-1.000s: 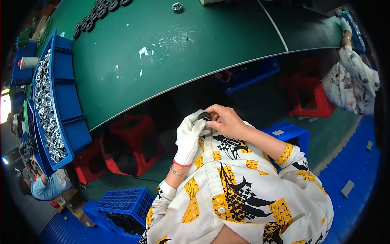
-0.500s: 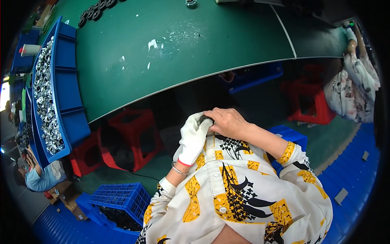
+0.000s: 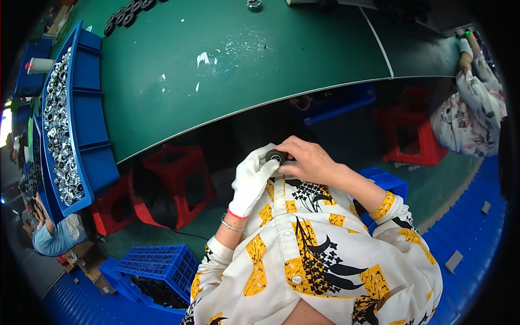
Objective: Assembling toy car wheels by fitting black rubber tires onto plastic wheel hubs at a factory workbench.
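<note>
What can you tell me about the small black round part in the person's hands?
The small black round part looks matte, perhaps rubber or plastic, with a paler ring-like centre facing the camera. It is held clear of the green table, between the gloved left hand and bare right hand, which partly cover its rim. Finer detail is too small to tell.

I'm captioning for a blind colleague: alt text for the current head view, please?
A white-gloved left hand and bare right hand hold a round black part near a patterned shirt. Beyond is a green table, with a blue bin of shiny parts at left.
</note>
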The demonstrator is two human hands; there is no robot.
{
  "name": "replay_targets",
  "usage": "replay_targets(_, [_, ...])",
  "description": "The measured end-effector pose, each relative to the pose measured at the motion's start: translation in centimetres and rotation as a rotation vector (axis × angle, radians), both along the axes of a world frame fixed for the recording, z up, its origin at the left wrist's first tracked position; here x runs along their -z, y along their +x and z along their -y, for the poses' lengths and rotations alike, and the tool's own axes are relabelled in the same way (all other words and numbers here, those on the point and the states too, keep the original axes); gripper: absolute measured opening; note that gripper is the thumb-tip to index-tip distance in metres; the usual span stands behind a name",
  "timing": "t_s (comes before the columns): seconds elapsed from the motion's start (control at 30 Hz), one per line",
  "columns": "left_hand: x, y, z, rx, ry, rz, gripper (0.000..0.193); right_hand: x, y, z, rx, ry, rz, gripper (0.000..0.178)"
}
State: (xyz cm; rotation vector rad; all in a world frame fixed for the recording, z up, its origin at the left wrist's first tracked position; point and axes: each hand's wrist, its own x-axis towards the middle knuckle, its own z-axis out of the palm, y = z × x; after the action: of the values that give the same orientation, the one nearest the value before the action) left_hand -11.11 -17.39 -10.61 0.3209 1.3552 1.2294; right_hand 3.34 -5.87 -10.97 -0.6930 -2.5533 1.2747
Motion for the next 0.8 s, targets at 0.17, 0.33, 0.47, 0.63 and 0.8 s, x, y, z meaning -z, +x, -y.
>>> replay_targets(0.17, [-2.2, -0.3, -1.1, -0.08, 0.043, -0.103, 0.046, 0.0, -0.3, -0.3, 0.144, -0.648, 0.021, 0.03])
replay_targets(0.33, [-1.1, 0.9, -0.9, -0.155, 0.136, -0.199, 0.04, 0.5, -0.8, 1.9, 0.33, -1.14, -0.067, 0.025])
replay_targets(0.47, [-1.1, 0.0, -0.6, -0.111, 0.1, -0.17, 0.034, -1.2, -0.3, 1.1, 0.195, -0.171, -0.039, 0.036])
replay_targets(0.63, [-1.0, -0.3, -0.6, -0.102, 0.036, 0.191, 0.04, -1.2, -1.3, -0.4, -0.041, 0.095, -0.224, 0.054])
replay_targets(0.8, [-1.2, 1.2, -0.4, -0.217, 0.059, 0.235, 0.035, -1.0, -2.1, 0.1, 0.04, 0.096, -0.255, 0.053])
